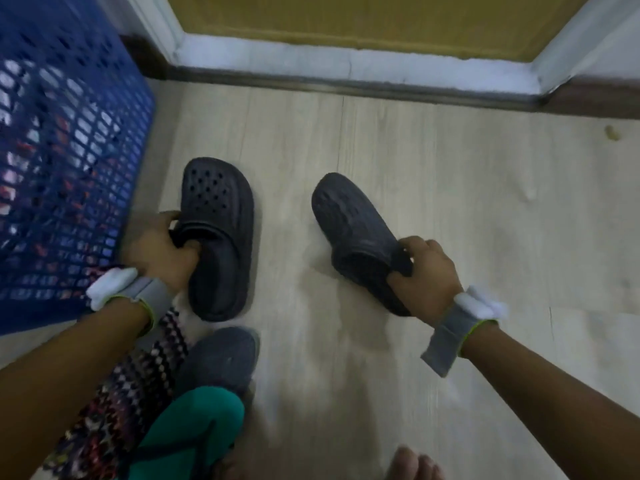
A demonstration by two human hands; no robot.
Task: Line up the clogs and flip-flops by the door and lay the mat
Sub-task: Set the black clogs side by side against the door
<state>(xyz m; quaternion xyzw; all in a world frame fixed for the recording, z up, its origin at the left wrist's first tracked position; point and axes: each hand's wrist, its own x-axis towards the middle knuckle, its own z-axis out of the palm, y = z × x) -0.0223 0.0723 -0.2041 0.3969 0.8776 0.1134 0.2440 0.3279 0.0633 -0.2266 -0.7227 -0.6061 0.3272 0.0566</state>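
Two black clogs lie on the pale wood floor in front of the door (363, 19). My left hand (162, 251) grips the heel strap of the left clog (221, 209), which sits flat with its toe toward the door. My right hand (426, 268) holds the right clog (349, 220) at its heel, and that clog is tilted with its toe angled to the left. A teal flip-flop (194, 424) lies at the bottom left, partly over a grey flip-flop (221, 358). A multicoloured woven mat (138, 386) lies bunched beneath my left forearm.
A blue perforated plastic basket (62, 161) stands against the left wall, close to the left clog. The white door frame and dark threshold (346, 84) run across the top. My bare toes (415, 462) show at the bottom edge. A small brown speck (612, 132) lies far right.
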